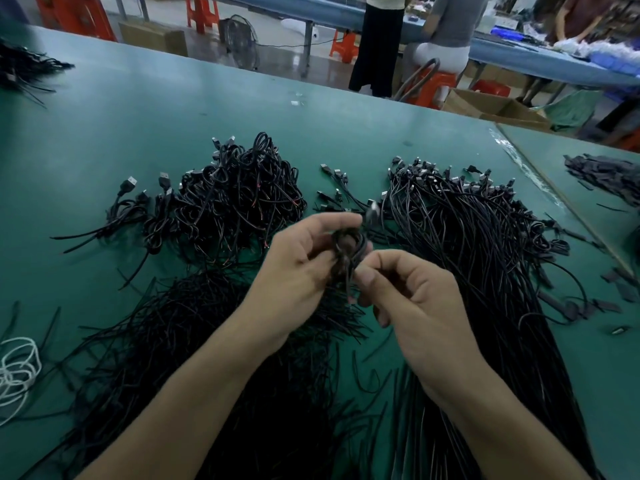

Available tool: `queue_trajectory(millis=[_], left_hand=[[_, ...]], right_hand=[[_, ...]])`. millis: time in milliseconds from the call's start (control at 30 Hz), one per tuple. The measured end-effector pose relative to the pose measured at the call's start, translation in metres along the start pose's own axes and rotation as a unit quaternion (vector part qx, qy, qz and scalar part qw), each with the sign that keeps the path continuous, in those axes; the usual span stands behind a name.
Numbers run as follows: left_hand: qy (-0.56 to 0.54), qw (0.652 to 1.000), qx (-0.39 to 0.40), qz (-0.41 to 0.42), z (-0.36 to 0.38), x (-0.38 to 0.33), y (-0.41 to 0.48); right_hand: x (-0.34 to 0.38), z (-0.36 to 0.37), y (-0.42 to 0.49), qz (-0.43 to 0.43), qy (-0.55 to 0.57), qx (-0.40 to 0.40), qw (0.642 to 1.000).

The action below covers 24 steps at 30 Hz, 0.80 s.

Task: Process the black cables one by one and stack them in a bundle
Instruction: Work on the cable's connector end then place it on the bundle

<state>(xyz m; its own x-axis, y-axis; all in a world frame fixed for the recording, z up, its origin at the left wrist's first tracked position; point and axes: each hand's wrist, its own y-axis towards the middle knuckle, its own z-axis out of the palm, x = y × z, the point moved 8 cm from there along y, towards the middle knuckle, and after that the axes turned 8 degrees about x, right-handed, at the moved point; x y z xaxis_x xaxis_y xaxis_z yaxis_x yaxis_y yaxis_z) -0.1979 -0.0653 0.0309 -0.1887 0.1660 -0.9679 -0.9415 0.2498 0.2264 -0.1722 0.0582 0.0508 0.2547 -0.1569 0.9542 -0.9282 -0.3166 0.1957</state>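
Held a looped black cable (349, 249) in the left hand (298, 268) and pinched it with the right hand (412, 296).

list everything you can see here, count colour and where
table: one, green, under everything
coiled cable pile: one heap, black, beyond the left hand
straight cable bundle: one spread, black, right of the hands
short wire pile: one heap, black, near left
far cable heap: one, black, table's far left corner
white cord: one coil, white, left edge
flat pieces: one heap, black, far right
stools: several, orange, floor behind
fan: one, dark, floor behind
cardboard boxes: a few, brown, floor behind
people: three, partly seen, rear bench
coiled cable: one, black, between both hands
left hand: one, grips the coiled cable
right hand: one, pinches the coiled cable
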Motion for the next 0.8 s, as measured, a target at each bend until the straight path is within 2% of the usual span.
queue_trajectory(millis=[100,167,333,433,467,667,733,800], left_hand=[[-0.164,0.986,-0.005,-0.014,-0.004,-0.001,-0.001],[-0.163,0.987,-0.001,-0.002,-0.003,-0.005,-0.002],[0.061,0.998,0.011,0.027,0.008,-0.010,-0.005],[0.215,0.976,-0.026,0.013,0.006,-0.001,-0.007],[0.237,0.970,-0.046,0.013,0.005,0.000,-0.008],[0.206,0.974,-0.091,0.000,0.001,-0.001,-0.009],[0.137,0.987,-0.075,-0.034,0.002,0.003,-0.007],[0.003,0.996,-0.047,-0.078,0.006,0.013,-0.005]], right_hand=[[-0.012,-0.004,0.001,0.057,0.007,0.014,0.998],[-0.021,-0.009,0.003,0.097,0.007,0.006,0.995],[-0.032,-0.027,0.006,0.139,0.028,-0.051,0.989],[-0.024,-0.031,0.007,0.103,0.018,-0.082,0.991],[-0.022,-0.031,0.007,0.092,0.018,-0.086,0.992],[-0.012,-0.022,0.008,0.041,0.040,-0.067,0.996],[-0.007,-0.016,0.009,0.023,0.052,-0.032,0.998],[-0.002,-0.011,0.009,0.009,0.035,-0.002,0.999]])
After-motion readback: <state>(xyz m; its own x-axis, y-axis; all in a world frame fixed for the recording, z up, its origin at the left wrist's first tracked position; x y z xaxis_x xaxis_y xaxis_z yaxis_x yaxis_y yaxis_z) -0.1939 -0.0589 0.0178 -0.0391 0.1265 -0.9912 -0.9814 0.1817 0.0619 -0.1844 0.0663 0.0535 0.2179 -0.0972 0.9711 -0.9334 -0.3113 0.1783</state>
